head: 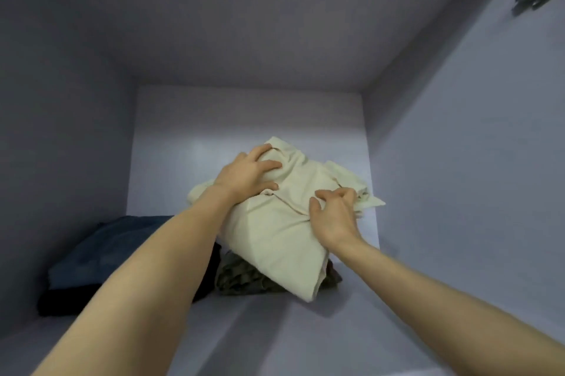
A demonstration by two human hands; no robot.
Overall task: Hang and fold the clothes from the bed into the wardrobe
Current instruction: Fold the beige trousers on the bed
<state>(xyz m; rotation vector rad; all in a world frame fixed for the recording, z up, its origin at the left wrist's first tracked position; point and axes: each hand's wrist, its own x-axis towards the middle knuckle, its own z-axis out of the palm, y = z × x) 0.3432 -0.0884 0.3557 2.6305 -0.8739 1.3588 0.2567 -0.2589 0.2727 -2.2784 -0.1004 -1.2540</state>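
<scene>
1. Head view: a folded cream cotton shirt (275,222) sits in the middle of the frame, inside the pale lilac wardrobe shelf (260,329). It lies tilted on top of a crumpled olive-green cloth (235,278).
2. The left hand (244,174) lies flat on the far end of the shirt, with its fingers spread and pressing down.
3. The right hand (333,216) has curled fingers that pinch a fold near the shirt's right side.
4. A folded dark blue garment (101,253) rests at the lower left, just beside the pile.
5. The shirt looks soft, light and floppy, so it may slip or come unfolded.
6. Holding it from both sides with flat palms looks safest.
</scene>
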